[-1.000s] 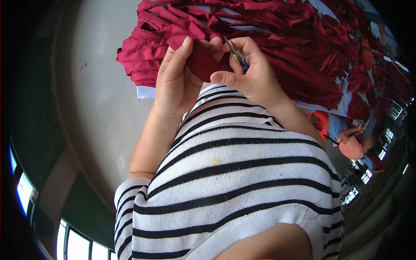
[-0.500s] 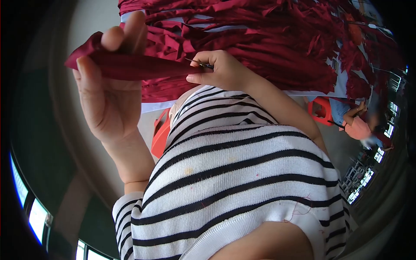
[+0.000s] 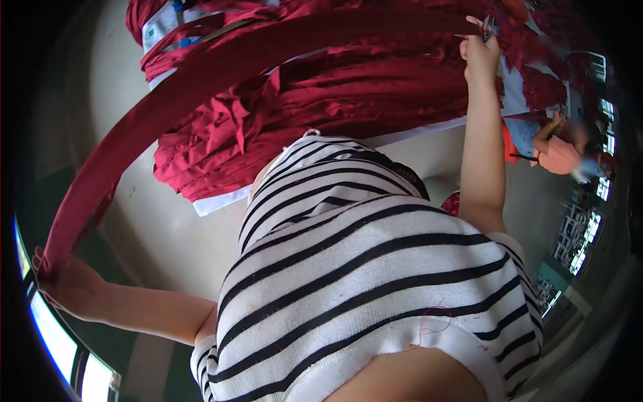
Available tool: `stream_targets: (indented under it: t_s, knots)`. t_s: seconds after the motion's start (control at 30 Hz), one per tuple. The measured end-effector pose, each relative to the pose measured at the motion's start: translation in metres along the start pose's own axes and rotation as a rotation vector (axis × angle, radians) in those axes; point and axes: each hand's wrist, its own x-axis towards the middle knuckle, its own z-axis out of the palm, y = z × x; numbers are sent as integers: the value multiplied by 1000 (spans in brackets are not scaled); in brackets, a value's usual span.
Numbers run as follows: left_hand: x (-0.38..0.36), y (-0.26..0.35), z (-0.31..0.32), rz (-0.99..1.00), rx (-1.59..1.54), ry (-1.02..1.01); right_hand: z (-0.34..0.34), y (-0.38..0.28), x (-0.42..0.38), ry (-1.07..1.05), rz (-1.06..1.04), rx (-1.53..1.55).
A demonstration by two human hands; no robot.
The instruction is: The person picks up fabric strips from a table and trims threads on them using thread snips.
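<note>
A long dark red fabric strip [image 3: 221,75] stretches in a wide arc across the head view, above the cloth on the table. At the lower left, my left hand [image 3: 72,288] is closed on one end, its fingers partly hidden by the cloth. My right hand [image 3: 481,57], raised at the upper right with the arm stretched out, is closed at the other end. Small thread snips [image 3: 488,28] with metal tips and a bluish part stick out of the same hand; their lower part is hidden in the fingers.
Heaps of dark red cloth [image 3: 375,90] cover a white-topped table [image 3: 429,127] in front of me. To the right, another person in an orange top [image 3: 557,155] sits on a red stool [image 3: 509,144]. Windows [image 3: 55,328] show at the lower left.
Both hands have moved far apart, the left down and outward, the right up and outward. The fabric, bunched between them before, is now drawn out long.
</note>
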Motion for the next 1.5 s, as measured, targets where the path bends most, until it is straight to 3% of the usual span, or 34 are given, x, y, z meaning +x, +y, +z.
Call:
stream_targets:
  t_s: [0.03,0.13,0.27,0.43,0.57,0.6,0.8,0.87,0.9,1.0,1.1,1.23,1.3,1.4,1.47,1.5]
  knots:
    - [-12,-4,13,40,4,-38,-8,-5,2,70,11,39]
    - [-22,-16,18,-79,89,10,-51,-5,15,164,75,266]
    - [-14,-34,-18,-369,22,-61,-136,29,38,216,80,421]
    - [-14,-70,-55,-456,247,1,-212,46,50,370,216,658]
    - [-80,-79,-8,-448,470,37,-236,74,50,607,339,629]
    - [-79,-98,-33,-498,473,-19,-231,73,49,668,388,589]
    - [-112,-157,-49,-733,707,-184,-257,151,79,624,421,269]
    - [-123,-175,-39,-855,740,-71,-252,158,90,596,447,132]
    - [-129,-183,-29,-914,754,-10,-257,169,96,540,495,9]
    - [-147,-189,-3,-954,757,-89,-269,203,112,382,661,-334]
    - [-155,-210,0,-1062,708,-66,-281,229,116,452,958,-132]
    - [-153,-223,-8,-1134,685,-54,-283,235,112,718,773,14]
    - [-152,-227,-8,-1161,713,-86,-292,243,114,850,650,-102]
    - [-148,-244,-40,-1244,637,-120,-299,222,119,833,433,-176]
    - [-166,-210,-5,-1011,833,-12,-260,223,125,652,361,15]
    - [-158,-239,-39,-702,857,-241,-213,168,99,417,258,98]
